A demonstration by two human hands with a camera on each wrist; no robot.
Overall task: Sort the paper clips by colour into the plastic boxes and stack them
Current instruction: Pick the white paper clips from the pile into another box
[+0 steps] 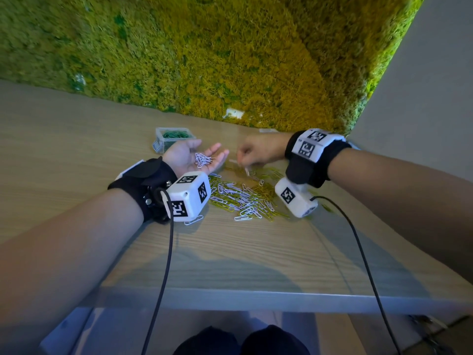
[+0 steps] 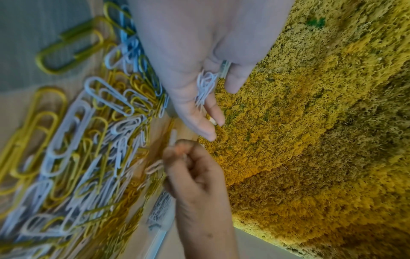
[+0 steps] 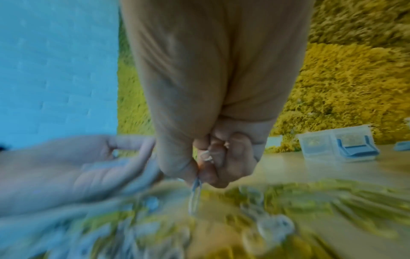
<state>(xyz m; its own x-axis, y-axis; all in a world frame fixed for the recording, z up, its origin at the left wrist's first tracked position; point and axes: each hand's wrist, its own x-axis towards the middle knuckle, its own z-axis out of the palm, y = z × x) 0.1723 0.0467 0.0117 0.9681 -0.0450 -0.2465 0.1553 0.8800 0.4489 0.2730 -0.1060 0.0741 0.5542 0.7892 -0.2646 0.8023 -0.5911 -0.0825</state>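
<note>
Left hand point(image 1: 190, 156) cups white clips point(image 1: 202, 160); right hand point(image 1: 258, 152) pinches one.

head: high, looking down | wrists: close, facing each other | shared: clip pile point(image 1: 243, 198)

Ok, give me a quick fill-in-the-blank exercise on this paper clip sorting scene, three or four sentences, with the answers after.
1. The left hand lies palm up and carries a small bunch of ____ paper clips.
2. The right hand pinches a single paper clip above the mixed pile of white and ____ clips.
3. The plastic box beyond the left hand holds ____ clips.
4. The pile lies on the wooden ____.

Missing words: white; yellow; green; table
</note>
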